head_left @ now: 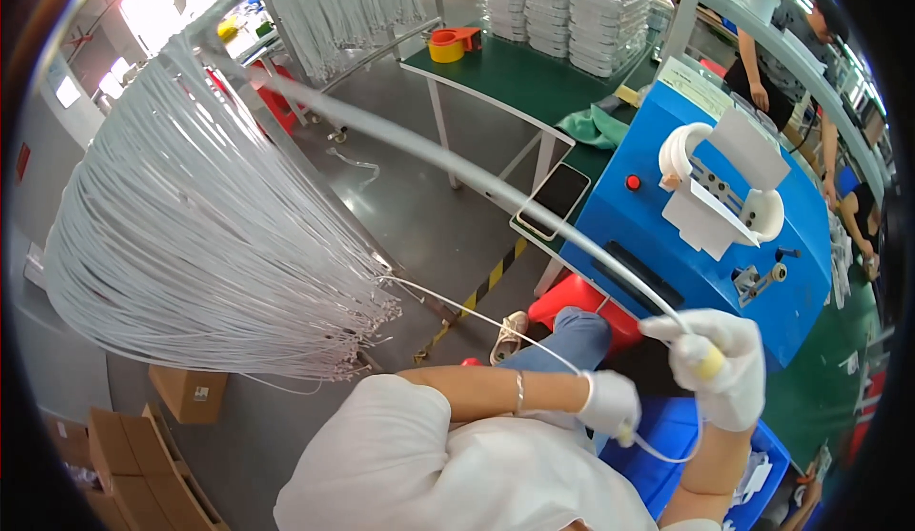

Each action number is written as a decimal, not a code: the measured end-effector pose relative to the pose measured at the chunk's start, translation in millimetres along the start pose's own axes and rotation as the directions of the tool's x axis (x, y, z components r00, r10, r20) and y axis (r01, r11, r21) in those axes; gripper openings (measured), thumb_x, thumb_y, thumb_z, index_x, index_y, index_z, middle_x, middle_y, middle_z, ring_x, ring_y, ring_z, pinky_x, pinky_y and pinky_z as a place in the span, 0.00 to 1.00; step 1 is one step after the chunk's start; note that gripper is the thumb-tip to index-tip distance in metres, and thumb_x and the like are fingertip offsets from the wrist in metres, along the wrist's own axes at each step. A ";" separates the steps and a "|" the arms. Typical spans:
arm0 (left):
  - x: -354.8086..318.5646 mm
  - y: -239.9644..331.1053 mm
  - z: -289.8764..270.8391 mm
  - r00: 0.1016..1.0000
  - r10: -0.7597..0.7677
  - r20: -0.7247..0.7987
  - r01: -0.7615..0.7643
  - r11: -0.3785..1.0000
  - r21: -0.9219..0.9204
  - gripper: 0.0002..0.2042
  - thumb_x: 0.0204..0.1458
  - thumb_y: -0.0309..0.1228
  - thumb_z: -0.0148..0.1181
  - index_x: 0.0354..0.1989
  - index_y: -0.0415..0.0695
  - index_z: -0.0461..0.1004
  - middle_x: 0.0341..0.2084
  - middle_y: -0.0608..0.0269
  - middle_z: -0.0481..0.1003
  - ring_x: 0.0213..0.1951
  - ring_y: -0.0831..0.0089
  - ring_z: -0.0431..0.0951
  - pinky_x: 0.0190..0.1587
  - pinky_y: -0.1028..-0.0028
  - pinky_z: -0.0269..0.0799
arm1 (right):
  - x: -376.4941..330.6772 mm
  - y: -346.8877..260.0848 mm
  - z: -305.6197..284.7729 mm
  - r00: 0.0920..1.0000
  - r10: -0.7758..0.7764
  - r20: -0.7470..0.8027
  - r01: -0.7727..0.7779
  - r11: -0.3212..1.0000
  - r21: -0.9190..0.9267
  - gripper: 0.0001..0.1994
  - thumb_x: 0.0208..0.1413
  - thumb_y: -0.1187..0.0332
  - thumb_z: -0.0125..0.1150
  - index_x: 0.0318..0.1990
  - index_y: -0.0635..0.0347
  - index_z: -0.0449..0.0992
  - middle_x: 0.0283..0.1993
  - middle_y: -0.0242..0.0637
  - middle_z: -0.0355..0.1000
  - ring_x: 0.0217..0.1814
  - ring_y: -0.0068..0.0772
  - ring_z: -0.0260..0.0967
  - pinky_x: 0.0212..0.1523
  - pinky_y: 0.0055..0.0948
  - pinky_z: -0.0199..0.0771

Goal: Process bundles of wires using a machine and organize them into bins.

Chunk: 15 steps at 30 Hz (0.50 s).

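Observation:
My left hand (pixel 610 405), in a white glove, is closed on a thin white cable (pixel 477 314) that runs from a large hanging bundle of white cables (pixel 210 226) on the left. From there the cable loops below to my right hand (pixel 717 364), also white-gloved. This hand is raised in front of the blue machine, its fingers closed on the cable. A long white strand, blurred by motion, stretches from the upper left down to my right hand. The fingertips of my left hand are partly blurred.
A blue bench machine (pixel 610 197) with a red button holds a white ring-shaped part. Beside it lie a phone (pixel 555 197) and a green cloth (pixel 593 128). Clear plastic trays (pixel 572 16) are stacked behind. A blue bin (pixel 658 421) sits beside my lap. Other people are at right.

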<state>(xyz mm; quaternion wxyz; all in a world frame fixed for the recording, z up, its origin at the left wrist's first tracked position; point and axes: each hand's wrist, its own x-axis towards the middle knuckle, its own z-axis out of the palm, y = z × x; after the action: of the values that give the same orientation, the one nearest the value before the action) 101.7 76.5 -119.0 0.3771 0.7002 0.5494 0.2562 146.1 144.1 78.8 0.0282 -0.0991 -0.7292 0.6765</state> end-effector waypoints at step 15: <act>-177.0 29.0 -114.3 0.496 0.200 -0.845 -0.859 0.259 -0.442 0.16 0.55 0.35 0.56 0.18 0.41 0.67 0.08 0.64 0.64 0.08 0.76 0.58 0.10 0.76 0.53 | -219.6 213.9 -240.4 0.550 -0.268 -0.791 -0.210 0.872 -0.442 0.27 0.67 0.57 0.36 0.65 0.71 0.51 0.42 0.44 0.72 0.36 0.24 0.69 0.45 0.25 0.72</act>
<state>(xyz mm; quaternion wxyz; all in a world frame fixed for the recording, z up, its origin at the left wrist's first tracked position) -16.9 -68.8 -18.9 0.3276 0.4349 0.1394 0.8271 425.9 353.7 -93.0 0.3562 -0.3988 -0.7740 0.3391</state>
